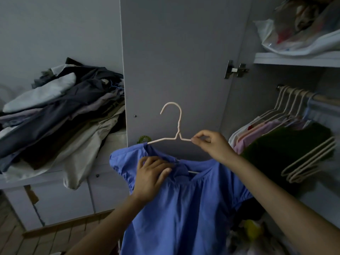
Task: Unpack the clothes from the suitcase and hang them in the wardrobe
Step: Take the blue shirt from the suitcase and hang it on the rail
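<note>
While the soft blue cotton blouse (184, 203) hangs limp and light, it looks best managed at the neckline, where the left hand (152, 173) curls its fingers into the fabric. Pinching one shoulder arm of the thin pale-pink wire hanger (172, 126) between thumb and fingertips, the right hand (213, 144) steadies it; the wire probably flexes easily. Gathered puff sleeves droop. Blouse and hanger are held before the grey wardrobe door (184, 52), left of the wooden rail (320, 97).

Dim room; grey wall (55, 24), open cupboard door (176, 52), wood-pattern floor (11, 236)
</note>
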